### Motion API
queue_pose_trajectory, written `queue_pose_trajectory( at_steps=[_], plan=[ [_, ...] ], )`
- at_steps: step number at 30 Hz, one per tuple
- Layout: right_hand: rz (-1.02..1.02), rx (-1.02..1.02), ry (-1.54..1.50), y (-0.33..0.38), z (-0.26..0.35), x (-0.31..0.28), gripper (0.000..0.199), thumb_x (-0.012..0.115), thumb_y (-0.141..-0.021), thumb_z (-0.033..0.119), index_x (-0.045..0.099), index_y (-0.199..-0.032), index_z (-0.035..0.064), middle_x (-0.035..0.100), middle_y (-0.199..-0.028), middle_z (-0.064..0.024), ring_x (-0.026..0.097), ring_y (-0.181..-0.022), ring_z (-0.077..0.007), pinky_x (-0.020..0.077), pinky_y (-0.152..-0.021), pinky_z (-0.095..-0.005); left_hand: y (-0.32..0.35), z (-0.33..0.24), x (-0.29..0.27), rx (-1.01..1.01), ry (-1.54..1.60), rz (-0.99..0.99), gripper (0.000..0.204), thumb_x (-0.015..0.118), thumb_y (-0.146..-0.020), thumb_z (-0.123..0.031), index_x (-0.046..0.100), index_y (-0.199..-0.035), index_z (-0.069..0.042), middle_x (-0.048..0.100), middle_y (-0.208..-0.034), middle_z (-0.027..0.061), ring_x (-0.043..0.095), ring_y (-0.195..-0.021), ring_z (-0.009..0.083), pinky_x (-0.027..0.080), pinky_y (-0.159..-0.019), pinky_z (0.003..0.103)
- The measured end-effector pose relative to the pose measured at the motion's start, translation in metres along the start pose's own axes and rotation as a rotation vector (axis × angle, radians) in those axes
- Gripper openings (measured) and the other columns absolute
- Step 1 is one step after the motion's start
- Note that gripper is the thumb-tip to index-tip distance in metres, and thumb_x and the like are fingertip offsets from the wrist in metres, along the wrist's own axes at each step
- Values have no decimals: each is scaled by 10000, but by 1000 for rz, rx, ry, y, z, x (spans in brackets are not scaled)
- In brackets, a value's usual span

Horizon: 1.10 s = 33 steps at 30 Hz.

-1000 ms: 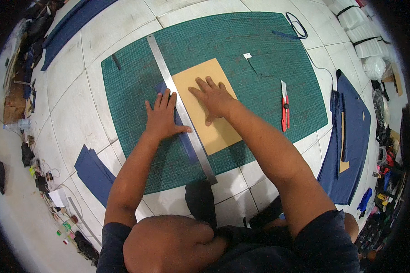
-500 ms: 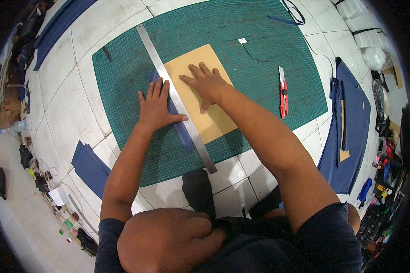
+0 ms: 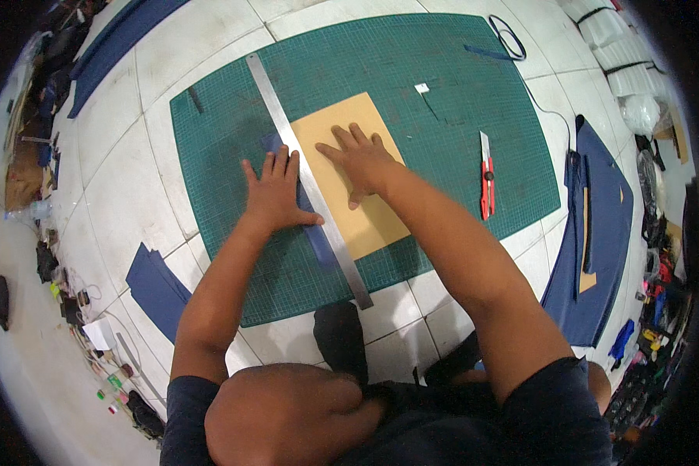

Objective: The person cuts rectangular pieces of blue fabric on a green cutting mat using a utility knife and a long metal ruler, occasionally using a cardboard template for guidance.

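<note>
A green cutting mat (image 3: 458, 97) lies on the floor. On it a tan card sheet (image 3: 380, 221) rests along a long steel ruler (image 3: 313, 188), with a strip of dark blue fabric (image 3: 323, 250) showing on the ruler's left side. My left hand (image 3: 276, 198) is open, fingers spread by the fabric's left edge, its thumb reaching over to the ruler. Flat on the card, my right hand (image 3: 361, 163) spreads its fingers and holds nothing. A red utility knife (image 3: 487, 179) lies on the mat to the right, its blade out and away from both hands.
Folded blue fabric (image 3: 610, 233) lies on the tiles at the right, more blue pieces (image 3: 154, 287) at the left. A blue strap (image 3: 489, 54) and a small white tag (image 3: 421, 88) rest on the mat's far part. Clutter lines both sides.
The whole scene sits slightly lower in the picture, as the head view has shifted. Both hands keep their places on the ruler and the card.
</note>
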State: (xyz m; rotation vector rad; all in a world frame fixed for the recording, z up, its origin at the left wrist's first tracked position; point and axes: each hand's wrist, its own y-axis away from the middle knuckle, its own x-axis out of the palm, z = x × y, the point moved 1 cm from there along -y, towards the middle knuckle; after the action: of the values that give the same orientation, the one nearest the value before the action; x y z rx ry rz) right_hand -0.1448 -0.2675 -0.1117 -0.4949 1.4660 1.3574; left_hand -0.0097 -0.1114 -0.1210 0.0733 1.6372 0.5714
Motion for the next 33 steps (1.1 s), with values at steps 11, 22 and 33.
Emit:
queue_pose_trajectory(
  at_steps=[11,22,33],
  plan=[
    [33,-47,-22,-1,2,-4,1392,998,-479,308,196,-1616,311,126,-1687,-164,151,-1538,-432,286,-1181,-622,2,4,5,-40,29,5,1540,814,-472,-807,158,-1573,46,185,-1657,235,202,-1527,424,111,-1153,754],
    [-561,435,-185,80,-151,41,934,872,-731,241,386,-1511,73,411,-1519,-256,429,-1379,-433,382,-1133,-493,6,2,-7,0,77,43,1489,838,-510,-765,186,-1562,63,174,-1646,253,206,-1517,440,133,-1153,754],
    [-800,940,-250,193,-164,133,445,661,-975,354,575,-1204,-18,620,-1064,-233,627,-1003,-381,512,-827,-502,-1,-6,-6,15,41,54,1498,837,-516,-758,173,-1552,96,173,-1634,278,197,-1510,471,131,-1155,746]
  ],
)
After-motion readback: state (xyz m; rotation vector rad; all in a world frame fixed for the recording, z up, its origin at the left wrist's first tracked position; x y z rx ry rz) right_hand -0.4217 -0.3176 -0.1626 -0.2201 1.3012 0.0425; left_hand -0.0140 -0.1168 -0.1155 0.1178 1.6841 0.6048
